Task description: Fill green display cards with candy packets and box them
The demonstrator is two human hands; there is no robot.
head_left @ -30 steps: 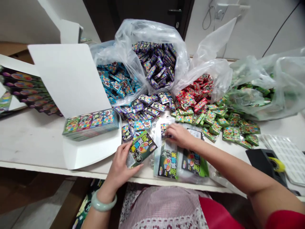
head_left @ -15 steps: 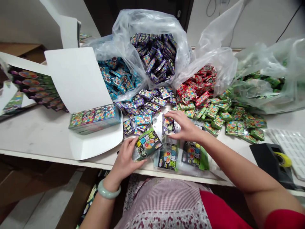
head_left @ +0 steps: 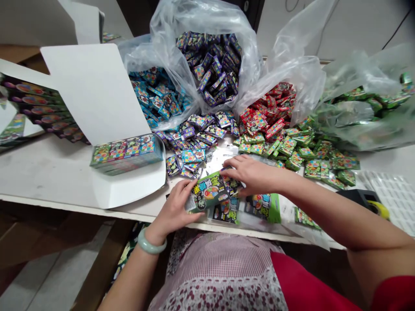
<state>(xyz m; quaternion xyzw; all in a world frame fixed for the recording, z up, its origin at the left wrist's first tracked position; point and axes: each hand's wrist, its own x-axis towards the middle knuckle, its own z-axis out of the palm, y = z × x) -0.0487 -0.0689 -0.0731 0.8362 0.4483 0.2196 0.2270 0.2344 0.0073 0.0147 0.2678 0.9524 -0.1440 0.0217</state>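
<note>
My left hand (head_left: 175, 209) is closed on a green printed pouch (head_left: 207, 194) at the table's front edge, thumb on its left end. My right hand (head_left: 251, 172) pinches a small purple packet (head_left: 232, 185) right at the pouch's open right end. Below the pouch lie more green pouches (head_left: 262, 205) in a clear wrapper. Just beyond my hands are loose small packets: purple ones (head_left: 199, 138), red ones (head_left: 259, 125) and green ones (head_left: 308, 155).
Clear plastic bags hold blue packets (head_left: 155, 97), purple packets (head_left: 214, 65) and green packets (head_left: 366, 108). An open white carton (head_left: 97, 99) with a filled display box (head_left: 126, 153) stands left. A black tape dispenser (head_left: 366, 196) and a white tray (head_left: 392, 198) sit right.
My right hand picked a small purple packet from the pile and brought it back to the pouch's opening. My left hand kept hold of the pouch, shifting it slightly right.
</note>
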